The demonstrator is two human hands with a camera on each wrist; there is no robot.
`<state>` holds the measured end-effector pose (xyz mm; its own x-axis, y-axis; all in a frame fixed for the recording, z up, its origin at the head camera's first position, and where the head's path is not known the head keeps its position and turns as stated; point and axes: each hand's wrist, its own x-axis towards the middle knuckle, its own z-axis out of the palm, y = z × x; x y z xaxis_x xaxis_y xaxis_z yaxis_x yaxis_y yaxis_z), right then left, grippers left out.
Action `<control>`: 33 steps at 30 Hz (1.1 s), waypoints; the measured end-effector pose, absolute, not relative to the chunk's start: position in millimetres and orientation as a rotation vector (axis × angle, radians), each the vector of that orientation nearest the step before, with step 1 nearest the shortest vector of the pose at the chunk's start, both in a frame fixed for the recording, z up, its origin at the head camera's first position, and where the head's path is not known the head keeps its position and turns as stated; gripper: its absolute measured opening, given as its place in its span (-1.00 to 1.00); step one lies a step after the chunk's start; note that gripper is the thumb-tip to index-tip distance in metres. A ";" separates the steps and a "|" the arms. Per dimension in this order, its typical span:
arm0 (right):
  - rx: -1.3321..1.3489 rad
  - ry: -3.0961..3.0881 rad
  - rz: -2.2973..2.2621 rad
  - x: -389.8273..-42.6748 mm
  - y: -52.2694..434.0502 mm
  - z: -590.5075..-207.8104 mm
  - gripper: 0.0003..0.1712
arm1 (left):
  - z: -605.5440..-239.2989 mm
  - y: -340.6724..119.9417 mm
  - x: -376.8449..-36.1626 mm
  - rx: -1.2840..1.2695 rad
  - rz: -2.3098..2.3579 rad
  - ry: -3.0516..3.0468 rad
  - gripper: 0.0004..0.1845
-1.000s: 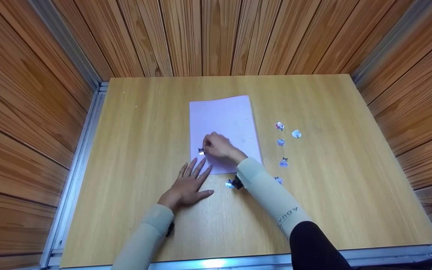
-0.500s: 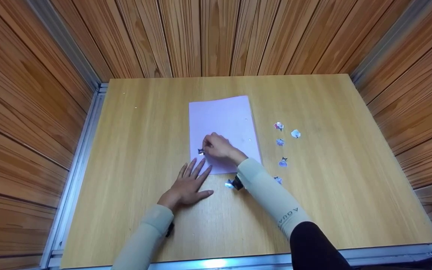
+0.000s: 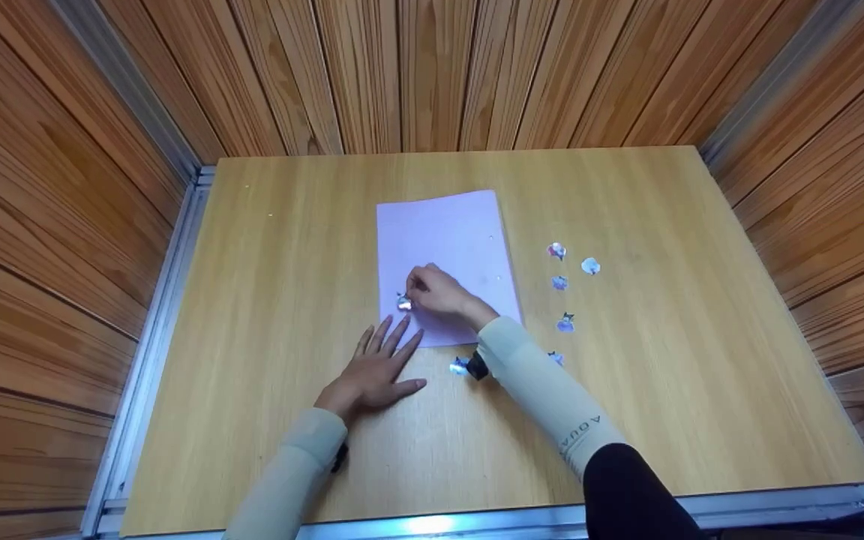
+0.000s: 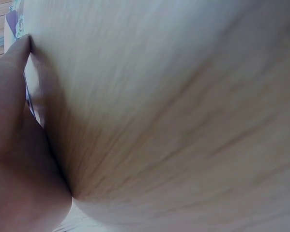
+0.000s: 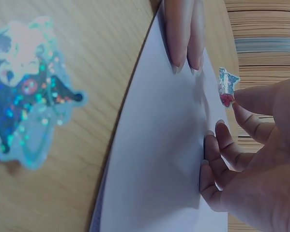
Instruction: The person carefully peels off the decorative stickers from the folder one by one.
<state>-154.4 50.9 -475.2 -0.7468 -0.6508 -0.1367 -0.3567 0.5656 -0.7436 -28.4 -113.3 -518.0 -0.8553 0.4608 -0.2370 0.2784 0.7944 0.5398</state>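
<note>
A light purple booklet or stack of paper (image 3: 439, 232) lies on the wooden table. Over its lower left part my right hand (image 3: 439, 291) pinches a small shiny sticker (image 3: 403, 302) between thumb and index finger. In the right wrist view that sticker (image 5: 227, 86) shows a glittery edge and a red patch, held just off the sheet, while the other fingers rest on the purple surface. My left hand (image 3: 376, 375) lies flat with spread fingers, its fingertips on the booklet's lower edge and the palm on the table. The left wrist view shows mostly table and part of that hand (image 4: 14, 135).
Several loose stickers lie right of the booklet, among them a round pale one (image 3: 590, 266) and a purple one (image 3: 565, 322). Another glittery sticker (image 5: 31, 89) lies below the booklet, beside my right wrist. Wood-panel walls (image 3: 432, 75) enclose the table.
The pinched sticker has tilted slightly, and more of its shiny face shows. My left hand stays in place; my right hand has barely shifted.
</note>
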 end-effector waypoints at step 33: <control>-1.031 2.381 -0.706 -93.9 115.5 -531.1 -0.78 | -605.6 -125.0 -49.1 0.619 0.583 2.676 -0.23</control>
<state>-93.9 115.5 -531.1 -0.6200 -0.7596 -0.1966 -0.5298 0.5901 -0.6092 -49.1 -125.0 -605.6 -0.8502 0.4767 -0.2232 0.3405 0.8215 0.4574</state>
